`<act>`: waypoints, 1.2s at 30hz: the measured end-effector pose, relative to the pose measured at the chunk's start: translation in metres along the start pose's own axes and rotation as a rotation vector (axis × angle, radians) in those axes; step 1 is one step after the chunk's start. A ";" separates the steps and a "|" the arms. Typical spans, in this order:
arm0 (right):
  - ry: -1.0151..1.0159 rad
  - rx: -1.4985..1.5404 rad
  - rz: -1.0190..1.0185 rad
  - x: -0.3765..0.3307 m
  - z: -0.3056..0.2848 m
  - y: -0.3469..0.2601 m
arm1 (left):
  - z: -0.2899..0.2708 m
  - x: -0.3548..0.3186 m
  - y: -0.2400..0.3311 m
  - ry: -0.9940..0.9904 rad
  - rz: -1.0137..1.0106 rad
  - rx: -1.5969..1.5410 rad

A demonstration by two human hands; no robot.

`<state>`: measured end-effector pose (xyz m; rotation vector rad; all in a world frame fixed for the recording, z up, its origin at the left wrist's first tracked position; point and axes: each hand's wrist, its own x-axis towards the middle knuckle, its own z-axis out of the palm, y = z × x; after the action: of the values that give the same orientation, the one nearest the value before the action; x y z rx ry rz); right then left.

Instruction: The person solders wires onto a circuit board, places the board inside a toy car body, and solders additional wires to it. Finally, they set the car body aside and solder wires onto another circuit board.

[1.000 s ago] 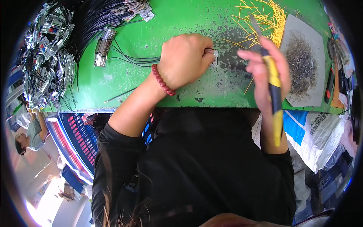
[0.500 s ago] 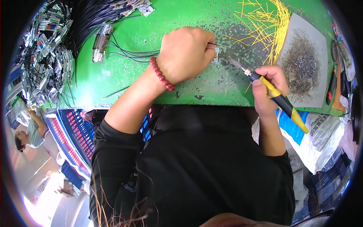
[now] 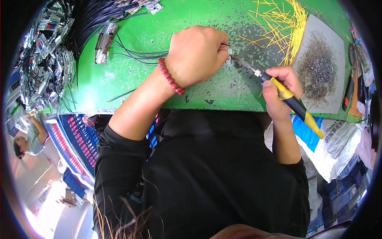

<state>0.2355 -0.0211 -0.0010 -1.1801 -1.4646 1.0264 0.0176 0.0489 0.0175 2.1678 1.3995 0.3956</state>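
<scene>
In my right hand [image 3: 282, 92] is a yellow and black soldering iron [image 3: 292, 101], slanting up and left. Its metal tip reaches a small pale circuit board [image 3: 228, 57] beside my left fingertips; whether they touch cannot be made out. My left hand [image 3: 197, 55], knuckles up, pinches a thin black wire [image 3: 225, 44] whose end sticks out past the fingers over the board. Black cables [image 3: 147, 54] run from under that hand leftward to a shiny metal-cased part [image 3: 105, 43] on the green table [image 3: 223, 93].
A heap of metal-cased parts [image 3: 45, 51] and a bundle of black cables [image 3: 93, 24] lie at the left. Thin yellow sticks [image 3: 292, 32] are strewn at the far right, next to a grey board [image 3: 337, 51] bearing dark residue. Tools [image 3: 352, 85] line the right edge.
The soldering iron has shifted slightly left, its tip now closer to the small board. My left hand has barely moved and keeps its pinch.
</scene>
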 end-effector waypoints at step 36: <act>0.064 0.119 0.118 -0.004 0.011 -0.004 | -0.022 -0.024 0.004 0.182 0.200 -0.206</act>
<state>0.2246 -0.0256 -0.0001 -1.2137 -1.2785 1.1298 -0.0005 0.0319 0.0388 2.1488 1.1768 0.7937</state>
